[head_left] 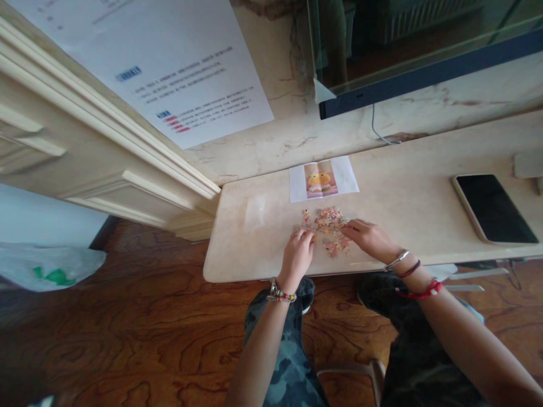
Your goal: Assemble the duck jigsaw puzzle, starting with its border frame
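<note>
A small heap of pink and orange jigsaw pieces (330,221) lies on the pale marble table (254,249). My left hand (297,254) rests at the heap's left side, fingers curled down onto the pieces. From the right, my right hand (368,237) reaches in with its fingertips touching the heap's edge. Whether either hand has a piece pinched is hidden by the fingers. Just behind the heap lies a printed reference picture (322,178) of a yellow figure on white paper.
A dark phone or tablet (494,208) lies at the table's right. A screen (424,51) with a cable stands on the ledge behind. A printed sheet (178,62) hangs on the wall. A plastic bag (46,265) lies on the wooden floor at left.
</note>
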Tool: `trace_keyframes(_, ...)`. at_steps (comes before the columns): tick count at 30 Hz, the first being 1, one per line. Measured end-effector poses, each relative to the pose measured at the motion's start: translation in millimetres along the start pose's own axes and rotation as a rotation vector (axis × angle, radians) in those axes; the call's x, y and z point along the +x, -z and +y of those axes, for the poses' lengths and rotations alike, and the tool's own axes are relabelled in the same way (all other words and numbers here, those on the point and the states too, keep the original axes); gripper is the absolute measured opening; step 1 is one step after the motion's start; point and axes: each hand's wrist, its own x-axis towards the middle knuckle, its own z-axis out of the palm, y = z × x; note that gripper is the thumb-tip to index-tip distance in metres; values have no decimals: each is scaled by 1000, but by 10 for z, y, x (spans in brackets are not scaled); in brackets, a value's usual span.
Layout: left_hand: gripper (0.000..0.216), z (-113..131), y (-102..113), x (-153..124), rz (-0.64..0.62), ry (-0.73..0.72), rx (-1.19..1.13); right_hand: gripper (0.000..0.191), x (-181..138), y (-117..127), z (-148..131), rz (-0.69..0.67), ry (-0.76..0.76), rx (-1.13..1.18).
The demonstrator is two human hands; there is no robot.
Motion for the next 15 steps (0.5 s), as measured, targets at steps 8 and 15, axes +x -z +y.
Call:
trace_keyframes(8,17,-16,-18,-36,25,11,-40,26,-5,-10,61,54,-10,59)
trace_keyframes(15,16,-35,1,-19,73,21,-123,24,-60,46,67,70,-7,134)
